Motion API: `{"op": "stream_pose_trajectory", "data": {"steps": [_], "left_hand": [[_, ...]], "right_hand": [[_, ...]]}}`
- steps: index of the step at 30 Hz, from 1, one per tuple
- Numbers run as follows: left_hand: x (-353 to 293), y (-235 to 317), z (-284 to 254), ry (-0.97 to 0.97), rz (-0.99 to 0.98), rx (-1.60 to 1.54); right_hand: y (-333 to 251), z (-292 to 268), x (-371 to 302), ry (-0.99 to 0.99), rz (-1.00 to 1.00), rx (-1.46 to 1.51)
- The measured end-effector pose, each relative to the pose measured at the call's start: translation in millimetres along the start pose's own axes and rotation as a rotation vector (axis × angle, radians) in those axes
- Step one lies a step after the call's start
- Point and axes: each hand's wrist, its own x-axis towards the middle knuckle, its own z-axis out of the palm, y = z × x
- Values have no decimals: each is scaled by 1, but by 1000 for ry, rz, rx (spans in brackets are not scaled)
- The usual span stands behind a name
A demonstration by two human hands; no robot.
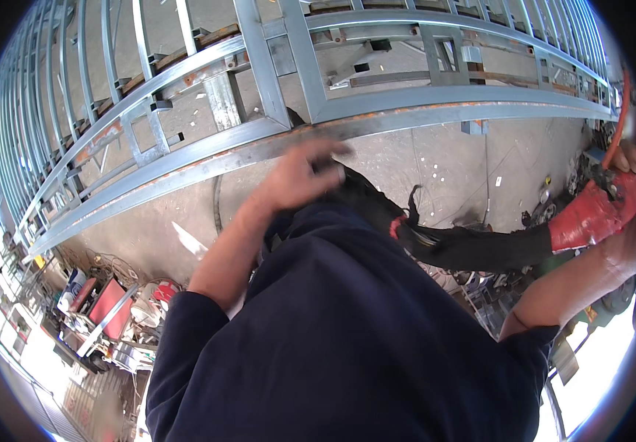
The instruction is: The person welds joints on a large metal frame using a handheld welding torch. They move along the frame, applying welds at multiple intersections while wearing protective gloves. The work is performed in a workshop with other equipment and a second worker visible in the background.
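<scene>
My bare left hand (303,175), slightly blurred, is raised in front of my dark shirt with fingers apart and nothing visible in it. It overlaps the near lower rail of a grey steel frame (207,152); whether it touches is unclear. At the far right my right hand (627,160) has its fingers curled at the top of a shiny red, glove-like piece (589,215). A long black fabric-like tube (480,249) runs from that piece back across my front. An orange-red hose (619,121) rises beside my right fingers.
The barred frame spans the far side, with rusty edges along its rails. Small scraps dot the concrete floor (447,166). Red equipment (112,309) and cables crowd the lower left. Cluttered metal parts (546,193) lie near the right side.
</scene>
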Motion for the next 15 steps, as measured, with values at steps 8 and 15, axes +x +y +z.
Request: {"op": "stream_pose_trajectory", "data": {"steps": [8, 15], "left_hand": [[134, 8, -83, -165, 442, 1432], [187, 49, -80, -777, -114, 1496]], "right_hand": [[66, -11, -72, 273, -8, -97], [118, -46, -112, 498, 81, -132]]}}
